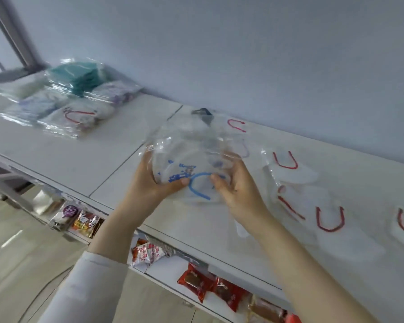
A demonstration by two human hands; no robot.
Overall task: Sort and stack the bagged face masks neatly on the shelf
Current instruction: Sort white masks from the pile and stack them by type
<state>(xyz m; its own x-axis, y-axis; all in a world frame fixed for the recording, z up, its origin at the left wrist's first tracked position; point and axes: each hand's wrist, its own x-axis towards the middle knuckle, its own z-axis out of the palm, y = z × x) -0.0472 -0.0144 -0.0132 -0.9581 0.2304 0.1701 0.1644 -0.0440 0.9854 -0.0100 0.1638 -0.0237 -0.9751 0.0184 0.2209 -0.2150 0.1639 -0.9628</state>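
A clear bag holding a white mask with blue print and a blue ear loop [187,164] is held above the white shelf top [84,159]. My left hand [154,183] grips its left edge, thumb on top. My right hand [236,185] grips its right edge the same way. Several bagged white masks with red ear loops [313,194] lie scattered on the shelf to the right. At the far left sits a pile of bagged masks [63,101], with a teal pack on top and a red-looped one in front.
A pale wall [243,54] rises behind the shelf. Below the shelf's front edge hang several snack packets [203,283] in red and white wrappers. A grey post [12,33] stands at the far left. Tiled floor shows at the lower left.
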